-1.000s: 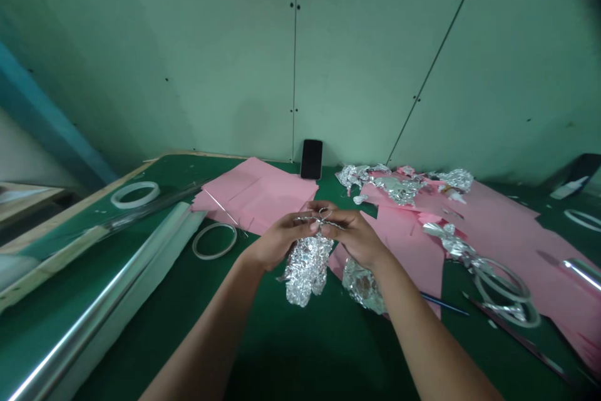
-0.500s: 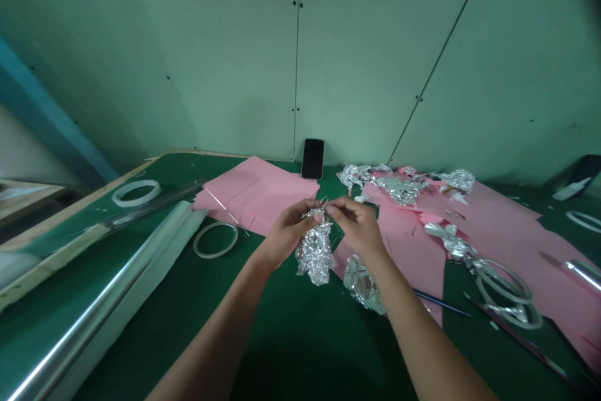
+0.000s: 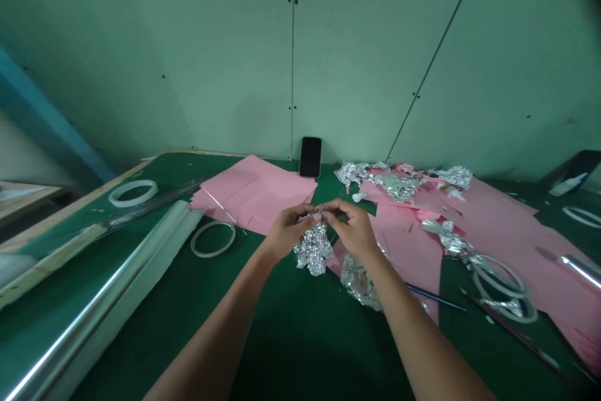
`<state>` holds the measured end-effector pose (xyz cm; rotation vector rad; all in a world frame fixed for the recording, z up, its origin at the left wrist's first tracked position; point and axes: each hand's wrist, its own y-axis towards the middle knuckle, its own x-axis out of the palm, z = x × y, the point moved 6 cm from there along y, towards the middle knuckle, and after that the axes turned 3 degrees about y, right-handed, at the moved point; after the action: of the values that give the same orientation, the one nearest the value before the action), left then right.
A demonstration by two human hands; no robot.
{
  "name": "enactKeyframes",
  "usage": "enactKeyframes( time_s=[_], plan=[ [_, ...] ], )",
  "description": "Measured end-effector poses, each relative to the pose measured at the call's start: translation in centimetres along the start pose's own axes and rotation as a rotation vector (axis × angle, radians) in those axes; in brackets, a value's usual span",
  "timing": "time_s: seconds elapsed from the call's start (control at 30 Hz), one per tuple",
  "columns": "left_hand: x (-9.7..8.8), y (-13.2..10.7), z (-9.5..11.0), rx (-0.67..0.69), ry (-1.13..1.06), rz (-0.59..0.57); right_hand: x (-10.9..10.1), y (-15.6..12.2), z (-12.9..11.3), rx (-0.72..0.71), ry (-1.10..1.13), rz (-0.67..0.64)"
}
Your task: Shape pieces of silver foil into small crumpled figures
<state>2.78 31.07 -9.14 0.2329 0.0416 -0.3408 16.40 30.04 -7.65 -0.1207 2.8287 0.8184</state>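
- Head view: I see both hands brought together over the middle of the worktop [image 3: 300,341], fingertips nearly meeting.
- Left hand [image 3: 288,232]: closed in a pinch, thumb and bent fingers gripping the upper end of a crumpled foil piece [image 3: 313,252], which hangs below the fingers in shiny, ragged lobes.
- Right hand [image 3: 351,224]: also pinched shut, thumb against fingertips at the same upper end. A thin loop [image 3: 320,208] shows between the two hands; I cannot tell exactly which finger bears on it.
- Just below the right wrist, I have a second foil bundle [image 3: 359,279] lying partly behind the forearm, beside pink sheets [image 3: 413,244].
- A blue pen [image 3: 436,298] lies partly across those sheets, its end over the green surface.
- Farther right, a twisted foil strip [image 3: 453,238] reaches towards pale rings [image 3: 531,308], near a slim dark tool [image 3: 516,333].
- Foil scraps [image 3: 399,188] lie heaped at the back, right of an upright phone [image 3: 310,157].
- On the left, I see a pink stack [image 3: 256,191], a thin ring [image 3: 213,255] just in front of it, and a long silver roll [image 3: 89,311].
- Containers: a small white bottle [image 3: 568,186] sits far right; its contents I can't make out.
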Motion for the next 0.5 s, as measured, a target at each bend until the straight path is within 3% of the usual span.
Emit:
enactKeyframes(
  time_s=[0.27,0.5],
  plan=[
    [0.07,0.12,-0.31,0.019,0.029,-0.024,-0.23,0.16,0.16,-0.02,-0.025,-0.024],
    [0.51,-0.05,-0.5,0.045,0.055,-0.008,-0.05,0.22,-0.41,0.046,0.069,0.091]
  ],
)
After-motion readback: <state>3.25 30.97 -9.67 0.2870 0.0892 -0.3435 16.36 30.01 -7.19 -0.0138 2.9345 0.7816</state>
